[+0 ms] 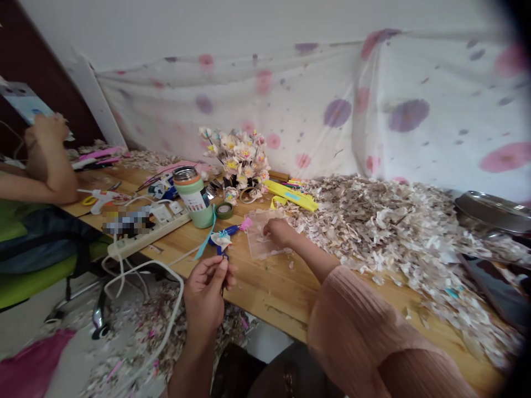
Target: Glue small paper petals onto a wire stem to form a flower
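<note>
**Picking petals for a flower stem**

Pinching a thin dark stem [223, 272] between thumb and fingertips, the left hand [206, 296] is closed at lower centre of the frame, just off the front edge of the wooden surface [265, 287]; a small pale flower [221, 241] sits at the stem's top. The right hand [279, 232] reaches to mid-frame, fingers curled down onto a clear plastic sheet [265, 243] beside the heap of petal scraps [398, 232]; whether it grips a piece I cannot tell. The step looks like gathering a petal to add. Next likely calls for a fine pinch and bringing both hands together. Another person's arm [45, 166] rests at upper left.
</note>
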Action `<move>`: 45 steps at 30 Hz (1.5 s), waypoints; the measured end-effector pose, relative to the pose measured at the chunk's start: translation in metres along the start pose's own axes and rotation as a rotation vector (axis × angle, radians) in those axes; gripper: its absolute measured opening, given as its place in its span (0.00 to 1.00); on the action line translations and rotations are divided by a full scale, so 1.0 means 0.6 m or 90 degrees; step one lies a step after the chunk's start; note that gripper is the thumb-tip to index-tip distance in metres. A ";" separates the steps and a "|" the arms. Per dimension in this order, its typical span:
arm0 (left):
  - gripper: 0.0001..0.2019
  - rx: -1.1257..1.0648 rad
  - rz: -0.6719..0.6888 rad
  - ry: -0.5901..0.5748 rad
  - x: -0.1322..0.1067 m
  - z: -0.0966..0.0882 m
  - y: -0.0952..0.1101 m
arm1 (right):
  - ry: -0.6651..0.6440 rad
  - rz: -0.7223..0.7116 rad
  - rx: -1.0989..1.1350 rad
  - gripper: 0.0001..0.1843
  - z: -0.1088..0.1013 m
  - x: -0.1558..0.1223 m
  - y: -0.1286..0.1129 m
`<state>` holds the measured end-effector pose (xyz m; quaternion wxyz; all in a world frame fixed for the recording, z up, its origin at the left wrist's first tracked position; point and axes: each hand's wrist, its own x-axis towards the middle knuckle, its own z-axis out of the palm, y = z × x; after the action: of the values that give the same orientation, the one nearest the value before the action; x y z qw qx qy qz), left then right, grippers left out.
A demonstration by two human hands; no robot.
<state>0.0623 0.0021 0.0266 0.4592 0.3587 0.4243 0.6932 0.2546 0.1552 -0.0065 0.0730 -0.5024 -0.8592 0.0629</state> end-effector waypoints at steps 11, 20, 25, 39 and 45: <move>0.16 -0.009 -0.011 -0.015 -0.003 0.012 -0.006 | 0.124 0.027 0.188 0.08 -0.018 -0.014 0.011; 0.19 -0.109 -0.132 -0.053 0.006 0.047 -0.018 | 0.364 -0.033 0.456 0.06 -0.053 -0.104 -0.069; 0.18 -0.161 -0.218 -0.111 -0.002 0.075 -0.014 | 0.481 -0.228 0.525 0.08 -0.069 -0.168 -0.115; 0.18 -0.126 -0.173 -0.133 -0.034 0.105 -0.019 | 0.573 -0.193 0.110 0.12 -0.060 -0.192 -0.111; 0.17 -0.133 -0.155 -0.096 -0.031 0.104 -0.029 | 0.549 -0.260 -0.122 0.12 -0.072 -0.207 -0.122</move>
<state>0.1291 0.0044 0.0327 0.6050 0.3056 0.3545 0.6441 0.2601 0.0125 0.0413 0.3869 -0.3080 -0.8336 -0.2460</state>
